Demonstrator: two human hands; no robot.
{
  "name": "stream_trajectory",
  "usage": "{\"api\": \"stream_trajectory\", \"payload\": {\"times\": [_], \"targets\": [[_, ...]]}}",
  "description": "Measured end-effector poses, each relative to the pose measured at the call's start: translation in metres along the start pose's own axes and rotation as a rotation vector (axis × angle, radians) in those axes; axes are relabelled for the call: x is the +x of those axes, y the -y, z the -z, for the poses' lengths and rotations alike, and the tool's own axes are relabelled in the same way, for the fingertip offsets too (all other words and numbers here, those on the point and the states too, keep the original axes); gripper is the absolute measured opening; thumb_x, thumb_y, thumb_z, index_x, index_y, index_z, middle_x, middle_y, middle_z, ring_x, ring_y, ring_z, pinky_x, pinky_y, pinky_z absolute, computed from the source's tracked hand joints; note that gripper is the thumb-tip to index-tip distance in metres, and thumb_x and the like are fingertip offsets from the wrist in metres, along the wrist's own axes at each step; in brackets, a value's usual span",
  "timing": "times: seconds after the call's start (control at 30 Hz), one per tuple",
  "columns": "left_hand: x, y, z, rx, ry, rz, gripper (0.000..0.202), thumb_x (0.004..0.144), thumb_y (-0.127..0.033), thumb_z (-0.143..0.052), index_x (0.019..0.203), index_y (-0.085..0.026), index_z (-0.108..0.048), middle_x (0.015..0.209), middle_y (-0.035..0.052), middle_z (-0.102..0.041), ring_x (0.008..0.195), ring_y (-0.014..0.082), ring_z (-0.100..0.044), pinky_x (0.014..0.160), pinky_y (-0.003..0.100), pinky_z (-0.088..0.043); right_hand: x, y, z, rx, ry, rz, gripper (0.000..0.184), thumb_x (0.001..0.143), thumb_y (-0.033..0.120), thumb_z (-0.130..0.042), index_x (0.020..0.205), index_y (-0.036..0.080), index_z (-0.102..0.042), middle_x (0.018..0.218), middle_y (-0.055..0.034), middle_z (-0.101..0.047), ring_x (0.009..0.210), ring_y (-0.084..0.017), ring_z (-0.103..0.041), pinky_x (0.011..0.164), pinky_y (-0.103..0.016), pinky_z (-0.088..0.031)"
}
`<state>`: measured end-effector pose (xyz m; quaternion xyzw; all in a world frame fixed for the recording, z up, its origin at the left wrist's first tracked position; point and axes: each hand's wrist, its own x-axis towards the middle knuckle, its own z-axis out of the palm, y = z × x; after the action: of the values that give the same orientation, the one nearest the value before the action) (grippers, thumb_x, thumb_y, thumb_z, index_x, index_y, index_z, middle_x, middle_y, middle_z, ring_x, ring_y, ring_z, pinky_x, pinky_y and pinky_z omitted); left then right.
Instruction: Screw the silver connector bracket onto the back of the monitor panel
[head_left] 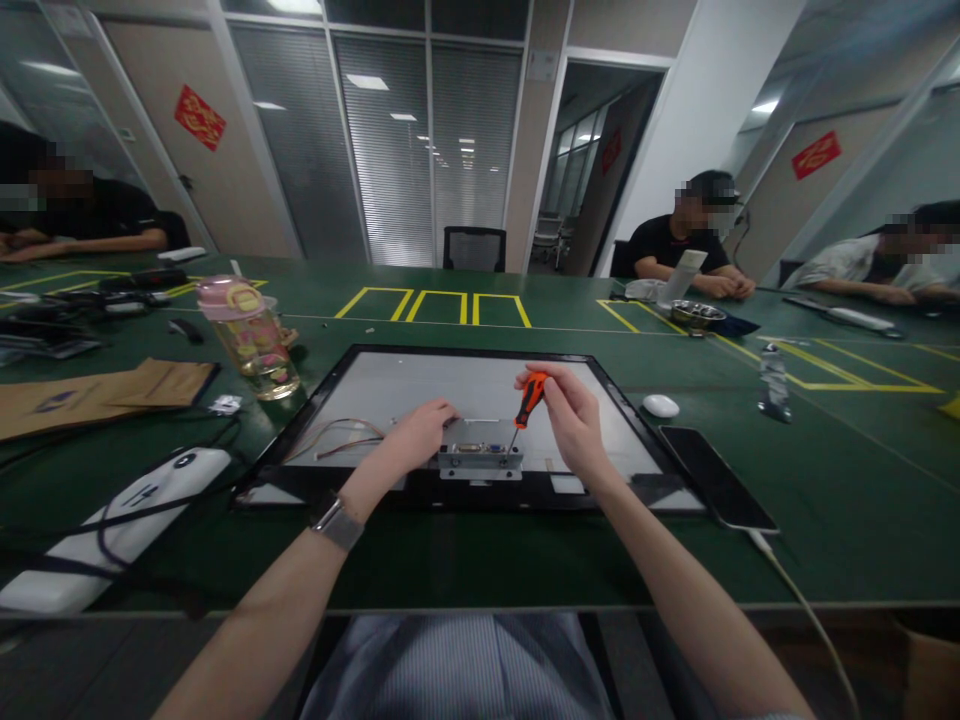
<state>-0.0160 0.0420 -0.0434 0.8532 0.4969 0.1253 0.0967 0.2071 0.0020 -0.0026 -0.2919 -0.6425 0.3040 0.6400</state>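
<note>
On the table lies a flat display panel [465, 378] with a black frame and a pale back facing up. A silver metal bracket [480, 462] with connector ports stands at its near edge. My right hand [571, 412] is closed round the handle of an orange and black screwdriver [532, 400]. The screwdriver tilts, its thin shaft pointing down to the right part of the bracket. My left hand [421, 432] is at the bracket's far left side with curled fingers; what they grip, if anything, is hidden. Thin cables [337, 440] lie on the panel left of that hand.
A pink-lidded bottle [251, 340] and a white power strip [127, 525] stand to the left, near brown paper bags [112, 390]. On the right lie a phone [716, 478] with a cable and a white mouse [661, 406]. Several people sit across the table.
</note>
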Motion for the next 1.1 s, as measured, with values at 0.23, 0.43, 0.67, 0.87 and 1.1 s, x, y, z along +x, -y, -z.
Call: {"api": "stream_trajectory", "payload": {"times": [0.23, 0.43, 0.67, 0.87, 1.1], "targets": [[0.001, 0.001, -0.002, -0.013, -0.02, -0.026, 0.04, 0.081, 0.0, -0.035, 0.107, -0.014, -0.062, 0.112, 0.0089, -0.06, 0.105, 0.0173, -0.056, 0.096, 0.027, -0.042, 0.0, 0.001, 0.001, -0.012, 0.021, 0.004, 0.023, 0.092, 0.028, -0.048, 0.11, 0.026, -0.063, 0.095, -0.0036, -0.067, 0.091, -0.019, -0.063, 0.088, -0.04, -0.048], [0.0, 0.002, -0.002, -0.022, -0.013, -0.017, 0.04, 0.082, -0.001, -0.035, 0.108, -0.015, -0.061, 0.113, 0.0081, -0.06, 0.107, 0.0169, -0.056, 0.097, 0.027, -0.041, 0.001, 0.007, 0.0, -0.102, -0.052, 0.055, 0.011, 0.081, 0.026, -0.065, 0.091, 0.025, -0.067, 0.089, -0.002, -0.058, 0.084, -0.017, -0.057, 0.076, -0.033, -0.048], [0.0, 0.002, -0.001, -0.032, -0.005, 0.003, 0.039, 0.084, -0.004, -0.035, 0.109, -0.017, -0.061, 0.115, 0.0071, -0.06, 0.107, 0.0169, -0.056, 0.097, 0.027, -0.041, 0.0, 0.002, 0.001, -0.071, -0.044, 0.015, 0.015, 0.089, 0.031, -0.054, 0.096, 0.025, -0.065, 0.088, -0.0025, -0.062, 0.08, -0.016, -0.06, 0.074, -0.033, -0.049], [0.0, 0.001, 0.0, -0.025, 0.01, 0.017, 0.039, 0.085, -0.005, -0.035, 0.11, -0.017, -0.061, 0.118, 0.0075, -0.059, 0.109, 0.017, -0.055, 0.098, 0.027, -0.041, -0.001, -0.002, 0.0, -0.016, -0.003, -0.001, 0.018, 0.092, 0.032, -0.05, 0.101, 0.026, -0.064, 0.094, -0.0033, -0.066, 0.09, -0.019, -0.064, 0.084, -0.037, -0.05], [0.0, -0.002, 0.0, -0.007, 0.0, -0.004, 0.04, 0.082, -0.002, -0.035, 0.109, -0.016, -0.062, 0.116, 0.0083, -0.06, 0.109, 0.0175, -0.055, 0.099, 0.028, -0.041, -0.002, 0.008, -0.002, -0.082, 0.066, 0.019, 0.026, 0.093, 0.028, -0.048, 0.115, 0.028, -0.06, 0.1, -0.0039, -0.067, 0.095, -0.019, -0.063, 0.086, -0.038, -0.05]]}}
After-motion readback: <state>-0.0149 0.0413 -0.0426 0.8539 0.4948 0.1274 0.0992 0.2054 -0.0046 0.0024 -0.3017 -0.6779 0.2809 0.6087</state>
